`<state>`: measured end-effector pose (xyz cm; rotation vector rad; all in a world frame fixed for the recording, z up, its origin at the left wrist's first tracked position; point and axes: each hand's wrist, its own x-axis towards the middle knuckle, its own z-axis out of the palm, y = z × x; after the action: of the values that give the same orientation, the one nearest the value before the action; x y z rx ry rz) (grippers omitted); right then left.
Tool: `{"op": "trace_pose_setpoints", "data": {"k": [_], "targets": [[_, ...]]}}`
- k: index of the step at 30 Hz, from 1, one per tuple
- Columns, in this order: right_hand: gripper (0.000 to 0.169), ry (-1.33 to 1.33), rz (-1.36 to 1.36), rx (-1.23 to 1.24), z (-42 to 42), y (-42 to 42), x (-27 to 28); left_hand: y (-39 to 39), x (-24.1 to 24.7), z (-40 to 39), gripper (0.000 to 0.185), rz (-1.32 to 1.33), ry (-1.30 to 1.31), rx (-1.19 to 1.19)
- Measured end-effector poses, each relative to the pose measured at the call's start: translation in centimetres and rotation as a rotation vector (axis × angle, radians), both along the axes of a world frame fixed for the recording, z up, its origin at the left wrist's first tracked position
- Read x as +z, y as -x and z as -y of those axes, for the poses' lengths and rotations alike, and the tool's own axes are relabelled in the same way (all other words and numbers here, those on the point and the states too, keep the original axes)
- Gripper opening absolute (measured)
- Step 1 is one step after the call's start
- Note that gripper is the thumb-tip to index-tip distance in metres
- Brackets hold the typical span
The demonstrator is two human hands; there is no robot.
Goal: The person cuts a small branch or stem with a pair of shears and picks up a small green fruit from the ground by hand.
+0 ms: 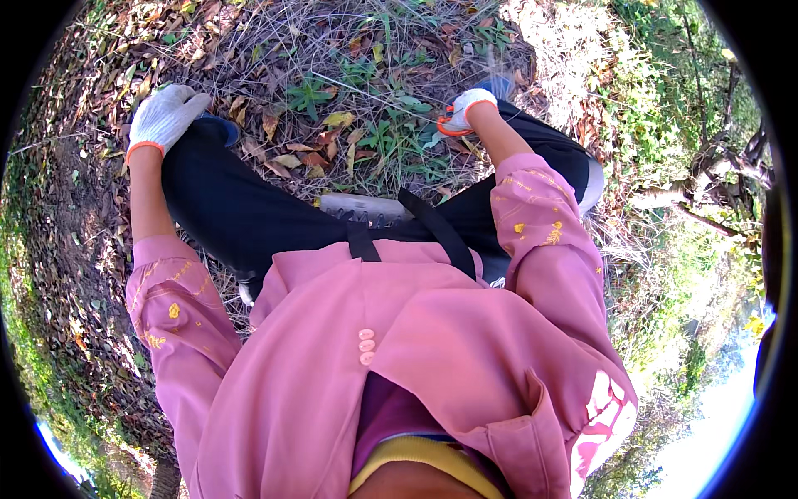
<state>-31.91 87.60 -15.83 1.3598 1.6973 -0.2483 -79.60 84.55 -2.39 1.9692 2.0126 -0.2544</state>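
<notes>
My left hand [167,115], in a white knit glove with an orange cuff, lies over the end of my black-trousered left leg [237,181]. Its thumb stands apart, and its fingertips are partly hidden. A blue edge [230,130], too covered to name, shows beside it. My right hand [471,109] wears a matching glove and is curled near my right leg [548,131]. Orange-red bands [447,123] show at its fingers; whether they are glove trim or a held handle is unclear. Just beyond it is a blurred blue thing [497,84].
Dry leaves [318,153], grass stems and green weeds [310,96] cover the ground. Between my legs lies a pale, rigid object [365,206] with dark openings along one side. Black straps [436,227] hang from my waist. Bare branches [717,168] and brush stand at the right.
</notes>
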Motion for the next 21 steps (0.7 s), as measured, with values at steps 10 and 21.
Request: {"op": "trace_pose_setpoints", "data": {"k": [10,21], "targets": [[0.062,0.107,-0.16,-0.202,1.8,-2.5,-7.1,2.0,-4.5,-3.5,0.056,0.164,0.114,0.086],[0.058,0.067,-0.362,-0.273,-0.2,-2.1,-3.8,0.5,-4.9,-2.4,0.042,-0.073,0.226,-0.162]]}}
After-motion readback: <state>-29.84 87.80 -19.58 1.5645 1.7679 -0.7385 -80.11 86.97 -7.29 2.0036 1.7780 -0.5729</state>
